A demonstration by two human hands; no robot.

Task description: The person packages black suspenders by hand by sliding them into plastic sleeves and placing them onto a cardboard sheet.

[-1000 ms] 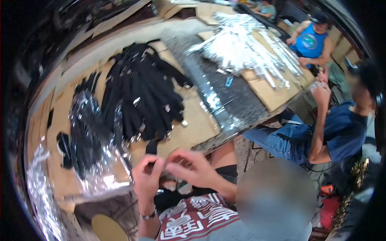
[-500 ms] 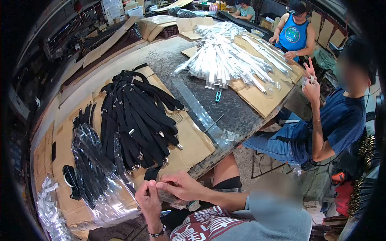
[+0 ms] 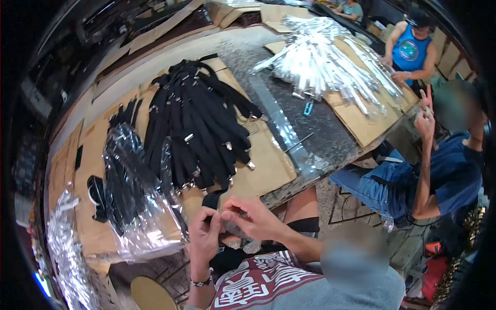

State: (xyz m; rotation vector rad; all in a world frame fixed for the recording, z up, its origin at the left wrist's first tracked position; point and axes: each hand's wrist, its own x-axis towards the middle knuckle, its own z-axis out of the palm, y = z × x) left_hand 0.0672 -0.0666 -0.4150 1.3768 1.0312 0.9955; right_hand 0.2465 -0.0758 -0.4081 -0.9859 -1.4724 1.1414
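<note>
My left hand [image 3: 205, 233], with a bracelet at the wrist, is closed at the table's near edge. A black strap [image 3: 213, 198] runs from the pile into its fingers. My right hand [image 3: 251, 218] pinches close against the left fingertips; what lies in the pinch is too small to make out. Beyond them lies a pile of black straps with metal clips [image 3: 199, 119], fanned over flat cardboard [image 3: 271, 157]. To its left, more black straps rest in clear plastic bags [image 3: 137, 191].
White straps in clear plastic [image 3: 320, 57] are heaped at the far right, with a blue-handled tool [image 3: 308, 108] nearby. A clear plastic strip [image 3: 281, 121] crosses the dark tabletop. A co-worker in dark blue [image 3: 444, 170] sits at right; another in a blue vest [image 3: 411, 51] works farther back.
The view has shifted, so the table sits farther right and higher in the picture. My hands stay together, with the right fingers now more curled. A round stool top shows at the lower left.
</note>
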